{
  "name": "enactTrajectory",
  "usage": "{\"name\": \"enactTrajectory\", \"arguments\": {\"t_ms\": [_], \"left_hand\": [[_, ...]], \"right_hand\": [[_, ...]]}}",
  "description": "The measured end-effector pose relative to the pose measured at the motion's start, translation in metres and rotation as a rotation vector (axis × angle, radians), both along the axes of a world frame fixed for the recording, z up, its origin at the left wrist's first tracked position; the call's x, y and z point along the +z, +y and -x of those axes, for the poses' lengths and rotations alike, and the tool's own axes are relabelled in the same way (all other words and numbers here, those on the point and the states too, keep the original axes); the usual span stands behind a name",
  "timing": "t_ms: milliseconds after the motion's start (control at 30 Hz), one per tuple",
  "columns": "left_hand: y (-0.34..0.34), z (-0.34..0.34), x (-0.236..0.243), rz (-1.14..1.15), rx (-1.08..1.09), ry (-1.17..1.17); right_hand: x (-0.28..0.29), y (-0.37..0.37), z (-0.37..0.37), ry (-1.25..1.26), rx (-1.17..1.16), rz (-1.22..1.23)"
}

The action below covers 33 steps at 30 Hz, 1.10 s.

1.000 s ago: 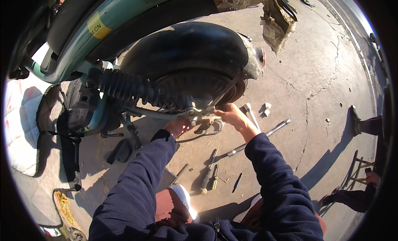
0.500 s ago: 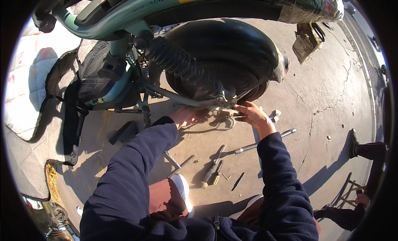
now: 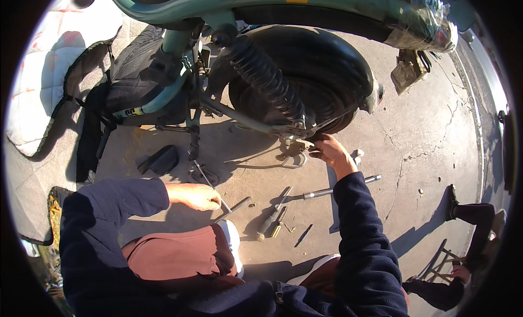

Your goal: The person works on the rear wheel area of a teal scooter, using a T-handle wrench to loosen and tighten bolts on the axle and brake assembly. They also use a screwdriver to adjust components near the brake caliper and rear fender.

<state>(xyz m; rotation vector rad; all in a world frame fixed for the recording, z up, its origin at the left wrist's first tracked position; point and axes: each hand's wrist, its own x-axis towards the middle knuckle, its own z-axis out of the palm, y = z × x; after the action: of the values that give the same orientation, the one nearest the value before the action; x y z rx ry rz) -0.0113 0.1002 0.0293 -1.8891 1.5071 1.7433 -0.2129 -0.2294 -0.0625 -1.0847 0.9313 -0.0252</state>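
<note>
A teal electric scooter or bike stands in front of me, its black rear wheel (image 3: 305, 93) and coil shock absorber (image 3: 267, 77) facing me. My right hand (image 3: 331, 153) is at the axle end, fingers closed on a small metal bracket (image 3: 305, 145) under the wheel; its fingertips are partly hidden. Lower left, my left hand (image 3: 197, 197) is over the ground, its curled fingers meeting the shaft of a T-handle wrench (image 3: 235, 206) that lies there. Near it lie a screwdriver (image 3: 268, 223), a yellow-handled screwdriver (image 3: 278, 225) and a dark thin rod (image 3: 303, 236).
A long metal bar (image 3: 343, 186) lies right of the screwdrivers. A black block-like piece (image 3: 159, 160) rests at left, near the centre stand (image 3: 194, 134). A quilted cover (image 3: 41, 88) hangs at far left. Another person's leg (image 3: 473, 212) and a stool (image 3: 438, 262) are at right.
My left hand has left the axle area and come down and left to the T-handle wrench. My right hand stays at the bracket. The view has shifted slightly.
</note>
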Motion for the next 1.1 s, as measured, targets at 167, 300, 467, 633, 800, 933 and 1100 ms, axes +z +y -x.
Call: {"name": "enactTrajectory", "arguments": {"t_ms": [167,300,467,633,800,933,1100], "left_hand": [[0.004,0.011,-0.022,-0.003,0.382,0.052],[-0.004,0.028,-0.050,0.203,0.265,0.045],[0.003,0.025,-0.061,0.286,0.077,-0.030],[0.009,0.021,-0.068,0.272,-0.007,-0.141],[0.020,0.012,-0.086,0.280,0.050,-0.151],[0.036,-0.004,-0.122,0.260,0.000,-0.348],[0.066,-0.016,-0.162,0.329,-0.036,-0.474]], "right_hand": [[-0.007,0.001,-0.001,-0.008,-0.057,-0.155],[-0.013,-0.002,-0.002,-0.063,0.008,-0.023],[-0.009,0.000,0.000,-0.063,-0.072,-0.144],[-0.007,0.005,0.003,-0.260,-0.212,-0.183],[-0.020,-0.002,0.007,-0.038,-0.057,-0.043],[-0.026,-0.003,0.008,-0.386,-0.179,-0.257],[-0.021,-0.003,0.007,-0.116,-0.094,-0.156]]}}
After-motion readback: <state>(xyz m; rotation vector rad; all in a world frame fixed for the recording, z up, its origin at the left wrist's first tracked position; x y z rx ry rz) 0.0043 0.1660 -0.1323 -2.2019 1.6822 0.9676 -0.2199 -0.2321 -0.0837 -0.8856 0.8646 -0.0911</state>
